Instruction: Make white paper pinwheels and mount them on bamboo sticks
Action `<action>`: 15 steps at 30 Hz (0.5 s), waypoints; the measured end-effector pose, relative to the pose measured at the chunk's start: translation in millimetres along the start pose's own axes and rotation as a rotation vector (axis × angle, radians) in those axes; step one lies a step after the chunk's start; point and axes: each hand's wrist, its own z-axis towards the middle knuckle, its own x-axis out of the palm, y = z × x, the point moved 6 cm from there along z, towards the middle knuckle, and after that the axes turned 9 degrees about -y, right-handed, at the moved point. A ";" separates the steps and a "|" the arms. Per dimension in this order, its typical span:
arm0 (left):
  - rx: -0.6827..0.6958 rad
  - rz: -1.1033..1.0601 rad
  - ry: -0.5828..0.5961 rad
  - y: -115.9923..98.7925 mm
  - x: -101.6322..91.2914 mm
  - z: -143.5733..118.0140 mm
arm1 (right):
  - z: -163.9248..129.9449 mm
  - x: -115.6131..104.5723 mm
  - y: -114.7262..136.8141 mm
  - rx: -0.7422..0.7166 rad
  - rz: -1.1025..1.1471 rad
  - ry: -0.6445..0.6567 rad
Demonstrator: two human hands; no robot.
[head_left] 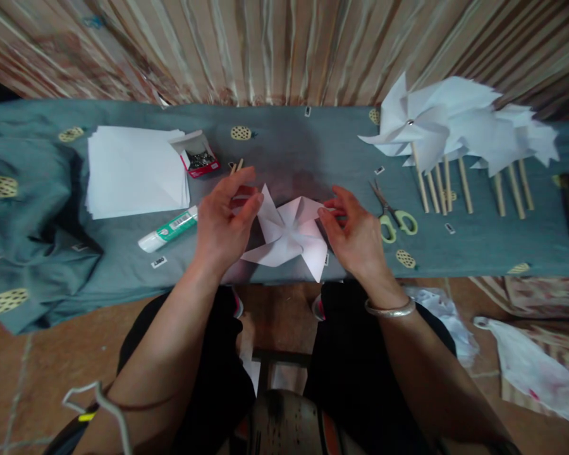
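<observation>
White paper pinwheel [289, 234] sits mid-frame — both hands [225, 218] [353, 234] pinch its edges; scissors [393, 215] lie right, glue [168, 230] left.

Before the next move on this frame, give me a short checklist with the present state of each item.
1. Left hand on the paper pinwheel: ok, its fingertips touch the upper left blade.
2. Right hand on the pinwheel: ok, its fingers meet the right blade.
3. Pinwheel lies on the grey cloth: ok, near the front edge.
4. Pin at the pinwheel's centre: cannot tell, too small to see.
5. Supplies close by: ok, glue tube and open pin box lie to the left, scissors to the right.
6. Stick for this pinwheel: cannot tell; only short stick ends show behind the left hand.
</observation>
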 end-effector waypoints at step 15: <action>-0.117 0.018 0.092 10.0 -4.7 -21.1 | -20.6 8.8 3.9 0.070 -0.071 0.126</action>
